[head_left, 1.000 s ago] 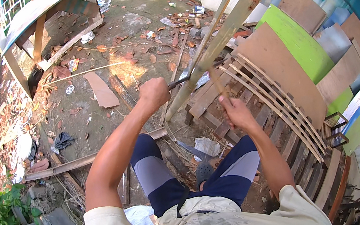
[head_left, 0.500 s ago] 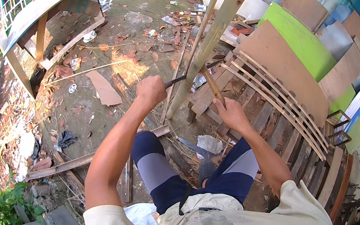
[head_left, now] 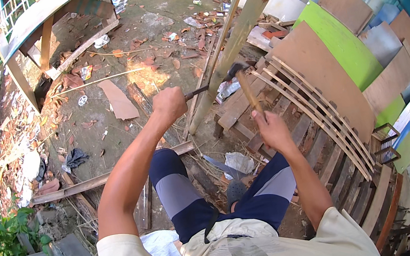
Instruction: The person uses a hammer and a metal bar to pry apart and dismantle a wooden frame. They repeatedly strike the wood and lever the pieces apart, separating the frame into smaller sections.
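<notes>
My left hand [head_left: 169, 104] is closed around a dark, slim chisel-like tool [head_left: 196, 92]; the fist hides most of its handle. The tip of that tool meets the edge of a long, weathered wooden beam [head_left: 241, 36], which stands slanted in front of me. In my right hand [head_left: 273, 128] is a hammer [head_left: 249, 90], gripped low on its wooden handle. Its dark metal head is up beside the right side of the beam; I cannot tell whether it touches the wood. A thinner wooden strip [head_left: 220, 36] runs along the beam's left side.
Stacked planks and slats [head_left: 293, 129] lie to the right, with brown boards [head_left: 324, 71] and a green panel [head_left: 343, 43] behind them. A wooden table [head_left: 47, 24] stands at the far left. Leaves and litter cover the ground; a long wooden strip [head_left: 110, 179] lies by my left knee.
The hammer and my right hand have shifted slightly right, and its head now shows clearly beside the beam. The beam's upper end has tilted a little left. My left hand has barely moved.
</notes>
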A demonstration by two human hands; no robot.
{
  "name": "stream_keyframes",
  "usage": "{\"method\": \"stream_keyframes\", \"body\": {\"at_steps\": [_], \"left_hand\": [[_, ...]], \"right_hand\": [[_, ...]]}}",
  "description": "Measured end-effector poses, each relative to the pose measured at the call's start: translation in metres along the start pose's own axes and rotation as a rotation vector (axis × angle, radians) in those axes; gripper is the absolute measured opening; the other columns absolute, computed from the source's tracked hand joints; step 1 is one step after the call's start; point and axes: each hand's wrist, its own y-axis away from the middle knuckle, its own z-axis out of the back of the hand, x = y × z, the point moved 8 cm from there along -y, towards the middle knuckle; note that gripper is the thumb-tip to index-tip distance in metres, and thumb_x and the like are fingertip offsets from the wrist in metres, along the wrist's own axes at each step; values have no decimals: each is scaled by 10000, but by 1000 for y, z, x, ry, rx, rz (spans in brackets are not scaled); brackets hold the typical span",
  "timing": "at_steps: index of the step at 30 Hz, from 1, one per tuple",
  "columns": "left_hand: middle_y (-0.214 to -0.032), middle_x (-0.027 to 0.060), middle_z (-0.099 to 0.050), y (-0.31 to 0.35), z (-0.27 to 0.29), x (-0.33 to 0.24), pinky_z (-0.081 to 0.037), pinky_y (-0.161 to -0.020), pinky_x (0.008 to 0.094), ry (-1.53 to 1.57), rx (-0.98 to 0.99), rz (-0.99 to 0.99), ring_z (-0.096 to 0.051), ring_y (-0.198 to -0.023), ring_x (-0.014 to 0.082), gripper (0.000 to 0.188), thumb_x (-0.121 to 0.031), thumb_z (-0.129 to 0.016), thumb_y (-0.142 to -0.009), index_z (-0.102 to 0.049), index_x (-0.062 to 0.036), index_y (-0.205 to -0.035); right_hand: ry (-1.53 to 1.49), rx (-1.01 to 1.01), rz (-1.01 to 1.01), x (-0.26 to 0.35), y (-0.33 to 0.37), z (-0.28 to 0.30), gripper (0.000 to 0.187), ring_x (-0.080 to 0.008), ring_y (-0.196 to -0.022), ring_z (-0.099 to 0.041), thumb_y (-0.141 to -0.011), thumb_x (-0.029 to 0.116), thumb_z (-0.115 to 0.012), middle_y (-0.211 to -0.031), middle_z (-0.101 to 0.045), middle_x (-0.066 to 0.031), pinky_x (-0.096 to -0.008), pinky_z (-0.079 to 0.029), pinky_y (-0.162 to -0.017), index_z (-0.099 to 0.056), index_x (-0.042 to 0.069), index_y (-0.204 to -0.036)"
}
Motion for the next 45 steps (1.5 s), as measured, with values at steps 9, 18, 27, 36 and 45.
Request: {"method": "stream_keyframes", "body": {"at_steps": [9, 18, 27, 36, 45], "left_hand": [[-854, 246, -703, 2, 0, -16, -560, -732, 469, -14, 54, -30, -706, -823, 390, 210, -164, -616, -806, -722, 16, -827], [-816, 242, -698, 3, 2, -13, -563, -669, 460, -26, 45, -19, -705, -761, 386, 210, -175, -632, -808, -723, 15, -816], [-795, 264, -684, 6, -22, 2, -560, -686, 483, 43, 12, 15, -692, -756, 415, 271, -241, -664, -805, -717, 24, -796], [-811, 251, -691, 3, -31, -26, -558, -676, 483, -14, 107, -140, -696, -763, 406, 228, -205, -651, -788, -716, 14, -793], [-817, 246, -696, 1, -25, -28, -561, -693, 473, -5, 75, -90, -701, -788, 399, 216, -182, -642, -791, -723, 16, -819]], "right_hand": [[-234, -215, 184, 22, 4, 8, 354, -105, -406, -473, -1034, 337, -480, -535, -465, 7, -286, -390, -382, -484, 70, -802], [-642, -365, 293, 81, 23, 81, 362, -92, -376, -452, -1046, 319, -457, -517, -444, 13, -261, -359, -356, -476, 77, -777], [-245, -77, -54, 17, 16, 22, 473, -174, -438, -584, -1001, 418, -505, -559, -544, -97, -309, -419, -386, -544, -15, -817], [145, 2, 51, -66, 2, -29, 479, -159, -428, -565, -1010, 430, -483, -547, -533, -81, -318, -413, -389, -531, 9, -787], [-361, -328, 170, 5, 20, 36, 456, -152, -380, -529, -1019, 422, -479, -522, -493, -51, -320, -406, -370, -529, 16, -817]]}}
